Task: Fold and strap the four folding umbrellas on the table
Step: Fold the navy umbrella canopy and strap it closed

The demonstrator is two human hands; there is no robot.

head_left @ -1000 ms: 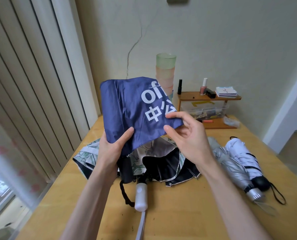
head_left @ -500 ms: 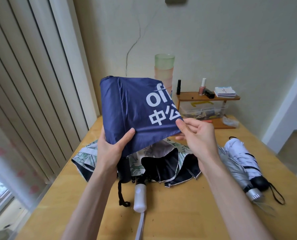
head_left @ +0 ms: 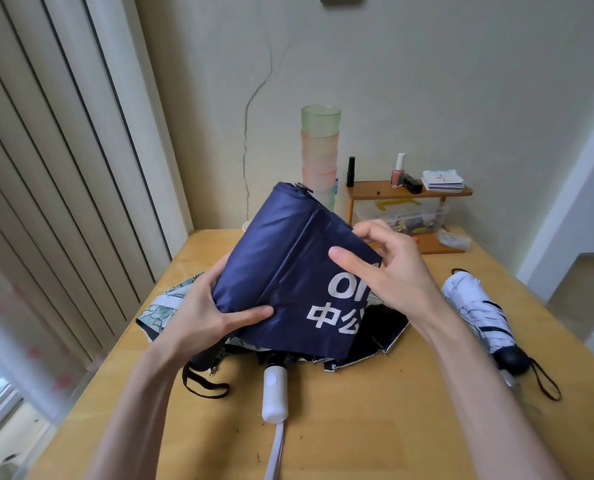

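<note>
A navy blue folding umbrella [head_left: 281, 271] with white lettering is held tilted above the table, its tip pointing up and away. My left hand [head_left: 205, 313] grips its lower left side, thumb across the cloth. My right hand [head_left: 389, 271] pinches the canopy's right edge near the lettering. Under it lies a floral umbrella [head_left: 171, 303] with a black lining and a white handle [head_left: 274, 393], its canopy loose and spread. At the right lies a white umbrella with dark trim [head_left: 475, 313], rolled up, with a black handle.
The wooden table [head_left: 392, 410] carries a small wooden shelf [head_left: 409, 194] at the back with bottles, cards and a clear box. A tall stack of pastel cups [head_left: 319, 150] stands behind the blue umbrella. Vertical blinds and a window are on the left.
The blue umbrella has come down and tilted so its tip leans away. My right hand moved from the canopy's lower corner up to its right edge.
</note>
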